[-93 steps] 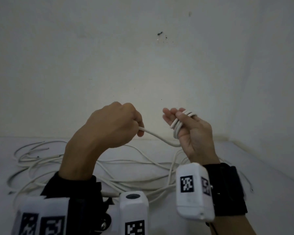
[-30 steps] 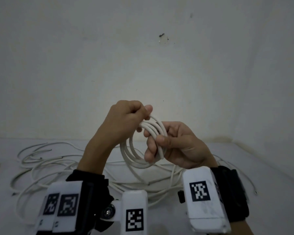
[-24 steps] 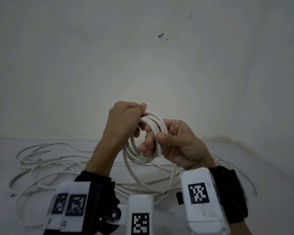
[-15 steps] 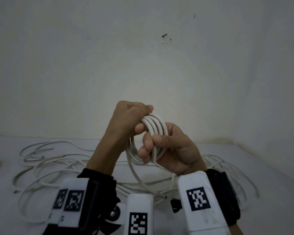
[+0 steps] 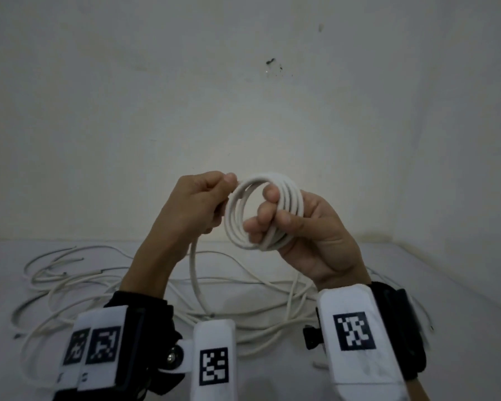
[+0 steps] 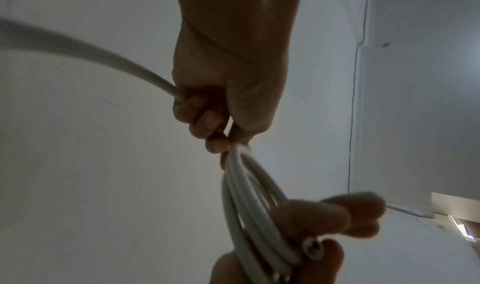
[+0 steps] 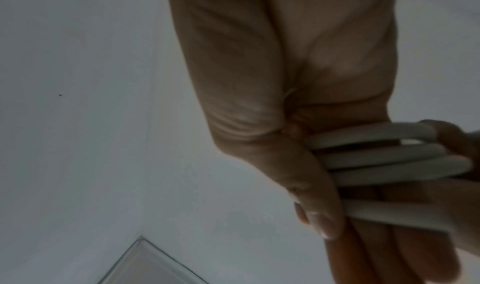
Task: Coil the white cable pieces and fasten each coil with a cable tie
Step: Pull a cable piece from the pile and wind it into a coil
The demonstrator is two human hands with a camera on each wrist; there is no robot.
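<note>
Coil [image 5: 265,211] gripped by right hand [image 5: 310,235], left hand [image 5: 198,202] pinching its edge.

Your hands meet in open air above the table [image 5: 460,285], with free room overhead up to the wall [image 5: 243,111]. Below them loose cables [image 5: 70,285] sprawl across the surface, from the left edge to under your wrists, and block a flat reach there
</note>
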